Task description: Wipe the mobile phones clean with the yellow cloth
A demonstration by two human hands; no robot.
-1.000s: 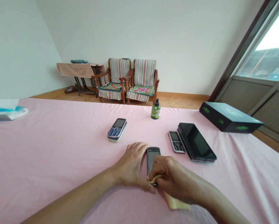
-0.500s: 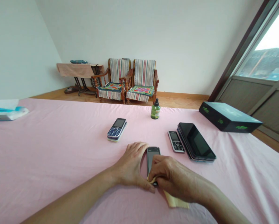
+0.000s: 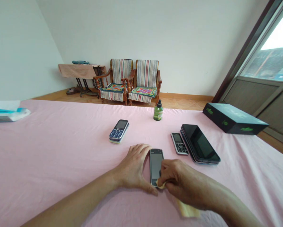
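Observation:
A dark touchscreen mobile phone [image 3: 156, 164] lies face up on the pink tablecloth. My left hand [image 3: 134, 168] braces it, fingertips at its top left corner and thumb at its bottom edge. A pale yellow cloth [image 3: 188, 209] is bunched in the closed fingers of my right hand [image 3: 179, 179], its tail hanging out below the palm. The bunched part presses on the phone's lower right, hiding that corner of it.
To the right lie a small keypad phone [image 3: 179, 143] and a stack of large touchscreen devices [image 3: 199, 142]. A blue keypad phone [image 3: 119, 130] rests on something at left. Farther back stand a green spray bottle [image 3: 158, 112], a black box [image 3: 234, 118] and a tissue pack [image 3: 8, 115].
My right hand has slid the cloth a little rightward across the phone's lower end, uncovering more of the screen. My left hand keeps its place at the phone.

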